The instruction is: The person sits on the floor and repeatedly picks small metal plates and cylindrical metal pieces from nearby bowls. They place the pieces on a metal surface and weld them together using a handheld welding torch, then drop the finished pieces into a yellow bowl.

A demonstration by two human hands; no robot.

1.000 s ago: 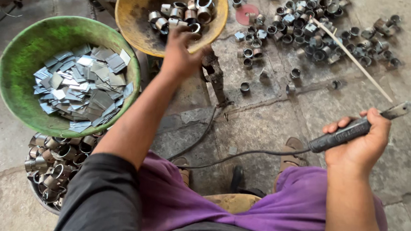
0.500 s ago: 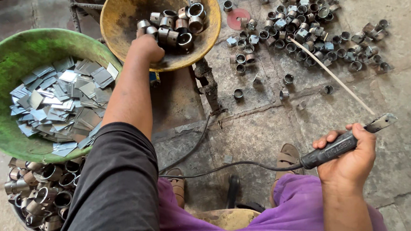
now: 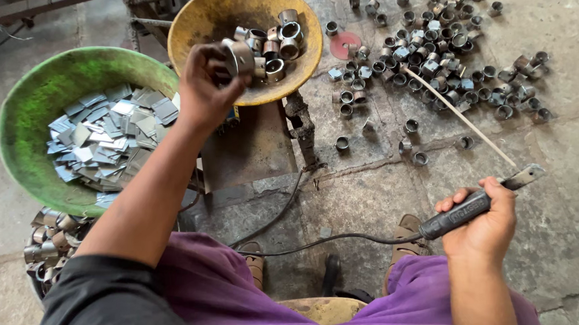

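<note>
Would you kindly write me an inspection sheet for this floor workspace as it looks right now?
Surface: rough stone floor, cracked and stained.
Job's things: short metal ring held above the yellow bowl of similar rings; electrode holder with a thin rod clamped in it.
Clutter: loose rings scattered on the floor; green bowl of flat metal squares; basket of rings at lower left; red disc.
Grippers: left hand grips the ring; right hand grips the holder.
Cables: black cable runs from the holder across the floor.
Surroundings: rusty metal stand under the yellow bowl.
</note>
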